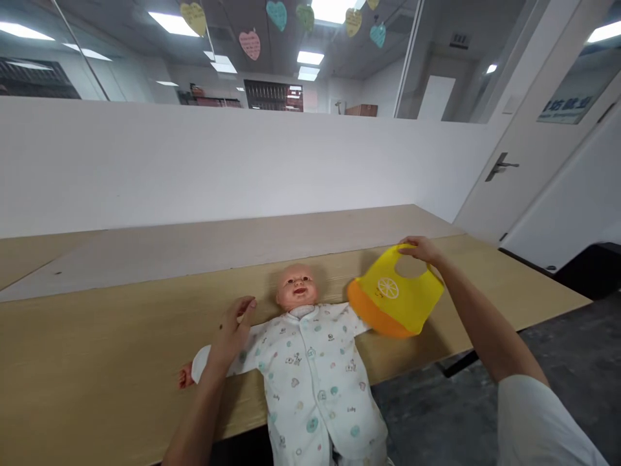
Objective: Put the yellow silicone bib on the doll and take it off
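Observation:
A baby doll (310, 362) lies on its back on the table, arms spread, in a white sleepsuit with small coloured prints. Its legs run off the front edge and out of the bottom of the picture. In my right hand (421, 250) is a yellow baby bib (405, 288), gripped at its neck end. The bib has a white citrus print and an orange catch pocket, and hangs beside the doll's outstretched arm, overlapping it in view. My left hand (237, 327) is over the doll's other arm, near its head, fingers loosely bent and nothing visible in them.
The wooden table (121, 343) meets a grey board strip (242, 239) along the white wall (218, 165). Above that is glass with heart-shaped paper notes (250, 44). A door with a metal handle (502, 166) stands at the right, near a black chair-like object (589, 268).

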### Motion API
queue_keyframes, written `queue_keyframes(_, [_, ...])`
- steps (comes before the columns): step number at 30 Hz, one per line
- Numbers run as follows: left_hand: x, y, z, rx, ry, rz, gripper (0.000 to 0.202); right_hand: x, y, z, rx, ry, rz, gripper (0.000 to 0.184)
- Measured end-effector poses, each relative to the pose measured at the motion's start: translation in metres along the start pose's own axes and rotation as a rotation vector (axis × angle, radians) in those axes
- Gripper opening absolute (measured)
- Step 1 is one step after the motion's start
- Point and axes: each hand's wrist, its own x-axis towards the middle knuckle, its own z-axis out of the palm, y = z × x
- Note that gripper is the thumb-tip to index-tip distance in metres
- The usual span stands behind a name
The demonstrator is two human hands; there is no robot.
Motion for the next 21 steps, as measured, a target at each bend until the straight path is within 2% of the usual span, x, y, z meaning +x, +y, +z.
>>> queue_keyframes(1, [-0.002, -0.001, 0.003, 0.017, -0.013, 0.015, 0.049, 0.008, 0.018, -0.003, -0.143, -0.012, 0.029, 0.03])
queue_keyframes(5, [-0.01, 0.003, 0.008, 0.092, 0.03, 0.106, 0.041, 0.023, 0.066, -0.008, -0.309, 0.044, 0.141, 0.028])
queue_keyframes(8, [-0.021, 0.008, 0.004, 0.136, 0.117, 0.167, 0.035, 0.024, 0.086, -0.015, -0.371, 0.081, 0.239, 0.035])
queue_keyframes(12, [-0.051, 0.012, 0.001, 0.205, 0.166, 0.154, 0.025, 0.02, 0.102, -0.024, -0.42, 0.212, 0.412, 0.049])
queue_keyframes(15, [-0.077, 0.009, 0.003, 0.209, 0.189, 0.122, 0.023, 0.013, 0.098, -0.027, -0.39, 0.388, 0.554, 0.062])
queue_keyframes(17, [-0.094, 0.006, 0.004, 0.181, 0.215, 0.089, 0.022, 0.005, 0.084, -0.026, -0.316, 0.468, 0.559, 0.064])
queue_keyframes(19, [-0.111, 0.006, 0.006, 0.148, 0.202, 0.02, 0.021, -0.007, 0.06, -0.016, -0.2, 0.449, 0.433, 0.057])
queue_keyframes(21, [-0.127, 0.01, 0.009, 0.104, 0.139, -0.075, 0.021, -0.025, 0.03, 0.002, -0.058, 0.34, 0.264, 0.046])
